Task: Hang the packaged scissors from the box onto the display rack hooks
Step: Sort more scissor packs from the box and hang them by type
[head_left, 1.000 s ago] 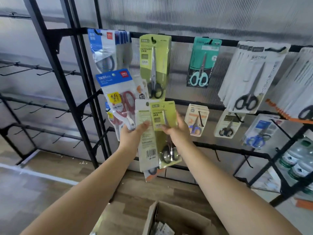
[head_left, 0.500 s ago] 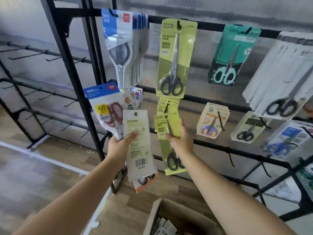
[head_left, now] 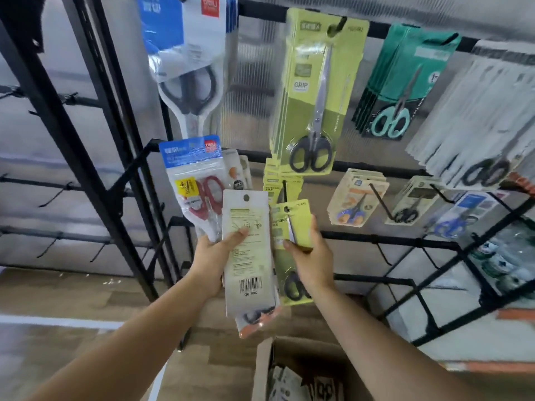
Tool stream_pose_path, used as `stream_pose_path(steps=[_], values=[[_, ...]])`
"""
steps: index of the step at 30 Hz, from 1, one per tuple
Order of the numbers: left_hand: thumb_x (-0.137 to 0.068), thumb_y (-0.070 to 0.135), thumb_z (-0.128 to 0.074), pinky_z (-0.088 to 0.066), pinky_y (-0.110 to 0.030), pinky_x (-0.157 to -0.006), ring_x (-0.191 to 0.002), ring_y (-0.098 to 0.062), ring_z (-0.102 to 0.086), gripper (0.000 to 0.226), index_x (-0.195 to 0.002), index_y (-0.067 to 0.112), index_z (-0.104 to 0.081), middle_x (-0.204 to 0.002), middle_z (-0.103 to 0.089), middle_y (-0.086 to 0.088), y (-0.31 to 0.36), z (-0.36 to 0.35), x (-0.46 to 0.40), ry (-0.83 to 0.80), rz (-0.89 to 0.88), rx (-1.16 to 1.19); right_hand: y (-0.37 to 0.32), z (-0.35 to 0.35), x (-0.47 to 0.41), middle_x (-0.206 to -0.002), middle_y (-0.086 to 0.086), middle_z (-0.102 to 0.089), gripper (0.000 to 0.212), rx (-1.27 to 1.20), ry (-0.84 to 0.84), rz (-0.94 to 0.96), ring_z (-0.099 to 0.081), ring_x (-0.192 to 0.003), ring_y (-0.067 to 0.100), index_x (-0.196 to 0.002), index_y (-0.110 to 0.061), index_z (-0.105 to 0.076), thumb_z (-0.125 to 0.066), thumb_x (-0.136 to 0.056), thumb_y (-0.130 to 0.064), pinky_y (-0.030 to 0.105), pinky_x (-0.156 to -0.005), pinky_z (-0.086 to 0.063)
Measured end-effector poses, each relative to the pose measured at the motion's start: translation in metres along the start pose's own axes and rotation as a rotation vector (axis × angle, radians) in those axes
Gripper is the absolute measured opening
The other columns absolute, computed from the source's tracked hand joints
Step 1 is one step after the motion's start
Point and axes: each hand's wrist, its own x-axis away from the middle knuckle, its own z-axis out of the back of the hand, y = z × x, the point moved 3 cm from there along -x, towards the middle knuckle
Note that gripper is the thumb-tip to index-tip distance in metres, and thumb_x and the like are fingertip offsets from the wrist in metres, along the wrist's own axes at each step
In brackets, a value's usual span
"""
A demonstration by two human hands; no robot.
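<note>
1. Moved in closer to the display rack (head_left: 121,140) over the last second; hooks and hanging packs now loom bigger and higher than a moment ago.
2. Right hand (head_left: 311,256) still pinching a green scissors pack (head_left: 289,227), thumb on the front, fingers curled behind. Hang hole at the top now sits just under the matching green packs on the middle hook (head_left: 285,186), nearer than before.
3. Left hand (head_left: 214,256) gripping a fanned bunch: pale pack (head_left: 249,250) turned barcode-side out, red-handled scissors pack (head_left: 194,192) behind it, an orange-edged one poking out below. Same bunch as a second ago.
4. Read on the task: lining up to thread the green pack onto that middle hook. Not on yet, hole and hook tip apart.
5. Cardboard box (head_left: 265,369) open at bottom centre, more packs inside, so plenty left to hang.
6. Room stuff: wood-look floor (head_left: 58,299), ribbed translucent panel behind the rack, bare hooks on the left section, teal, white and blue packs on the right. Bottles on a lower right shelf, blurry.
</note>
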Motion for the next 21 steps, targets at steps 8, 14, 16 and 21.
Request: stream_pose_path(steps=[8, 14, 16, 21], values=[[-0.078, 0.018, -0.075, -0.057, -0.034, -0.059, -0.077, -0.024, -0.073, 0.034, -0.109, 0.008, -0.065, -0.088, -0.075, -0.005, -0.001, 0.002, -0.018, -0.027, 0.041, -0.049, -0.027, -0.008, -0.056, -0.135, 0.01, -0.048, 0.082, 0.361, -0.011, -0.033, -0.048, -0.121, 0.027, -0.151, -0.021, -0.01, -0.063, -0.088, -0.03, 0.03, -0.082, -0.04], [-0.079, 0.017, -0.074, -0.056, -0.032, -0.055, -0.075, -0.024, -0.073, 0.021, -0.099, 0.013, -0.066, -0.085, -0.075, -0.005, -0.002, 0.002, -0.012, 0.017, 0.027, -0.019, -0.036, 0.001, -0.039, -0.138, 0.013, -0.037, 0.069, 0.373, 0.033, 0.18, -0.036, -0.128, 0.025, -0.145, -0.005, -0.025, -0.062, -0.088, -0.019, 0.032, -0.104, -0.03], [-0.08, 0.016, -0.073, -0.057, -0.032, -0.056, -0.075, -0.024, -0.073, 0.021, -0.099, 0.013, -0.067, -0.085, -0.075, -0.006, 0.0, -0.001, -0.009, 0.02, 0.004, -0.009, -0.04, 0.007, -0.021, -0.127, 0.012, -0.044, 0.057, 0.168, 0.088, 0.283, -0.046, -0.116, 0.022, -0.135, -0.004, -0.041, -0.06, -0.082, 0.002, 0.025, -0.096, -0.039], [-0.08, 0.014, -0.073, -0.056, -0.03, -0.05, -0.07, -0.021, -0.073, 0.021, -0.1, 0.013, -0.066, -0.083, -0.075, -0.004, 0.003, -0.015, -0.002, 0.04, -0.042, 0.004, -0.049, 0.015, -0.011, -0.111, 0.007, -0.056, 0.033, 0.029, -0.016, 0.261, -0.055, -0.097, 0.014, -0.117, -0.003, -0.058, -0.055, -0.085, 0.005, 0.011, -0.078, -0.036]])
